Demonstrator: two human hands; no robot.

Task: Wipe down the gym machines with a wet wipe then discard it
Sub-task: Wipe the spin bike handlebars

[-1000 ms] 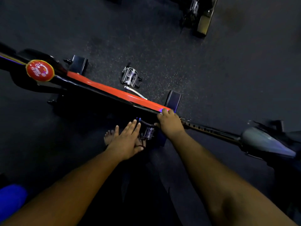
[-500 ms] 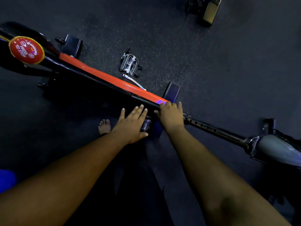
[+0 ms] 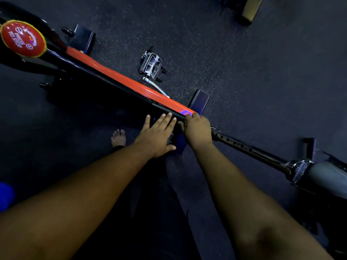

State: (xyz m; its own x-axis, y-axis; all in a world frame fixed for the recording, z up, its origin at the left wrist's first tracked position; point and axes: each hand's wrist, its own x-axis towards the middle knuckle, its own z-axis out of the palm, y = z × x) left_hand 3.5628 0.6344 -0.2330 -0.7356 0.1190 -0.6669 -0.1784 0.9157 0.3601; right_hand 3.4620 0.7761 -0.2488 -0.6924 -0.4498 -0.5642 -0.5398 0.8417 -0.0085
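From above I see an exercise bike with a red stripe along its black frame (image 3: pixel 122 77). My right hand (image 3: pixel 198 130) sits at the stripe's lower end, its fingers curled over the frame's top. No wet wipe shows; anything under that hand is hidden. My left hand (image 3: pixel 159 134) lies flat just beside it, fingers straight and spread, fingertips at the frame's dark near side, above the near pedal. A black seat post (image 3: pixel 244 147) with holes runs from my right hand to the grey saddle (image 3: pixel 326 177).
A round red stop knob (image 3: pixel 22 41) tops the bike at far left. The far pedal (image 3: pixel 152 66) sticks out over the speckled dark floor. My bare foot (image 3: pixel 118 137) stands by the bike. Part of another machine (image 3: pixel 248 10) is at top right, something blue (image 3: pixel 4 196) at bottom left.
My left hand has reached forward to the frame's side. My right hand has stayed at the end of the red stripe, its fingers curling more over the frame. The view has shifted.
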